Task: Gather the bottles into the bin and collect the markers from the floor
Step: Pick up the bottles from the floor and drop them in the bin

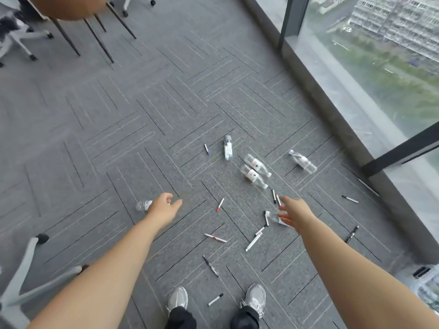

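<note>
Several clear plastic bottles lie on the grey carpet: one with a grey cap (227,147), a pair side by side (255,172), one near the window (303,161), one partly hidden behind my left hand (143,205), and one under my right hand (273,217). Several markers are scattered around them, among them a red-capped one (220,204), a blue-tipped one (206,149) and a white one (253,241). My left hand (164,206) and my right hand (293,213) are stretched out above the floor, fingers apart, holding nothing.
My two grey shoes (217,299) stand at the bottom. An office chair base (28,276) sits at the lower left, chair legs (95,36) at the top left. A glass wall with a dark sill (332,110) runs along the right. A clear plastic item (427,286) shows at the lower right.
</note>
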Demonstrator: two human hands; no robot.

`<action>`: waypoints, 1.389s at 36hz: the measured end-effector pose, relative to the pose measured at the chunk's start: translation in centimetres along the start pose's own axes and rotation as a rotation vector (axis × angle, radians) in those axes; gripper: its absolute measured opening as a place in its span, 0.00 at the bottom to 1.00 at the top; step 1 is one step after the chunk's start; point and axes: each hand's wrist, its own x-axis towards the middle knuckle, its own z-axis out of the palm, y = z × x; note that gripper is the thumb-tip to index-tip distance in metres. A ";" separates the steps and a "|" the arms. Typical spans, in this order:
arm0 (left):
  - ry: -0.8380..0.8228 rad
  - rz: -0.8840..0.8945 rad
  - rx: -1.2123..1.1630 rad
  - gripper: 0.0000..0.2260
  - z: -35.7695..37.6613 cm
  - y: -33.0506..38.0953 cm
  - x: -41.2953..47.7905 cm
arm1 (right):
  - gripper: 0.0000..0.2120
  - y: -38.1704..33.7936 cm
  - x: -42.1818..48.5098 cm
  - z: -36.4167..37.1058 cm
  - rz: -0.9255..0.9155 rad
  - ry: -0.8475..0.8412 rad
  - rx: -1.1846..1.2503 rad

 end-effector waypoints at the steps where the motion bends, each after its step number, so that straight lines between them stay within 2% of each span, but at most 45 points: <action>1: 0.000 -0.001 -0.010 0.23 -0.5 -0.4 0.4 | 0.18 -0.4 0.0 0.8 -0.006 0.002 -0.012; 7: -0.030 0.035 -0.008 0.22 -2.9 -2.4 4.1 | 0.19 -2.0 0.5 5.8 -0.026 0.036 -0.046; 14: -0.167 0.142 0.049 0.22 -5.6 -1.9 11.2 | 0.21 -2.6 1.2 11.7 -0.036 0.134 -0.039; 25: -0.224 0.425 0.352 0.23 -10.5 3.4 20.1 | 0.25 -5.2 1.9 18.4 -0.034 0.259 -0.181; 33: -0.273 0.605 0.588 0.24 -6.4 11.9 27.8 | 0.26 -8.8 8.3 20.9 -0.007 0.255 -0.172; 41: -0.373 0.663 0.759 0.24 -1.1 19.7 35.8 | 0.26 -11.8 17.5 22.2 0.107 0.265 -0.090; 45: -0.381 0.709 0.840 0.27 0.1 22.4 38.5 | 0.28 -13.0 20.1 22.3 0.140 0.283 -0.068; 50: -0.417 0.764 0.950 0.34 2.0 24.1 42.2 | 0.35 -14.0 23.2 22.8 0.146 0.333 -0.038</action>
